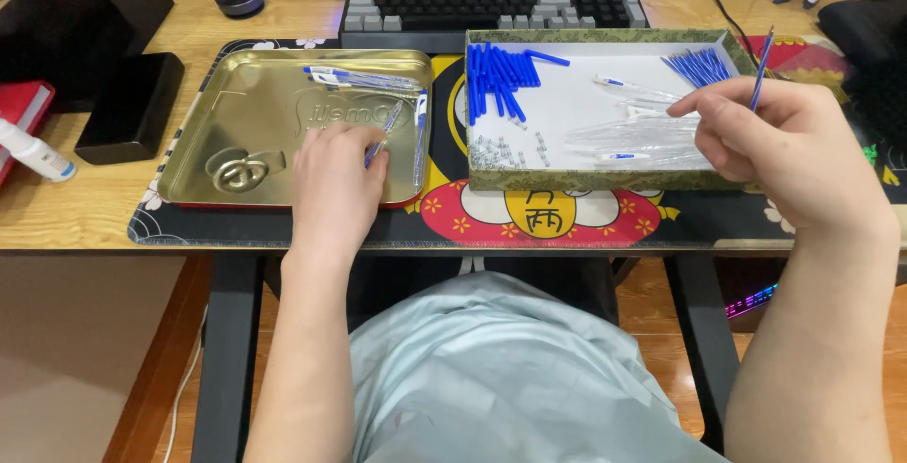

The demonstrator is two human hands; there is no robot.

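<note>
Refill (761,71), thin and blue, stands pinched between thumb and fingertips of the right hand (784,142), which is closed narrowly on its lower part while the upper end sticks up and tilts slightly away, over the right end of the white-lined box (491,180). It looks very light and slender, probably a little springy along its length, so a fingertip pinch near the middle or lower third seems the sensible hold; squeezed hard it could bend. The left hand (335,180) lies palm down in the gold metal tray (198,132), fingers curled over a clear-barrelled pen with blue inside (383,137), of which only the end pokes out past the fingers. That plastic barrel is likely smooth and apt to roll on the slick tray. Further finished pens (364,77) lie along the tray's far edge. In the box sit a heap of blue caps (499,80), loose clear barrels (628,132), small springs (491,151) and more refills (699,66). Both forearms reach forward from the lap across the bench (76,208), wrists low.
</note>
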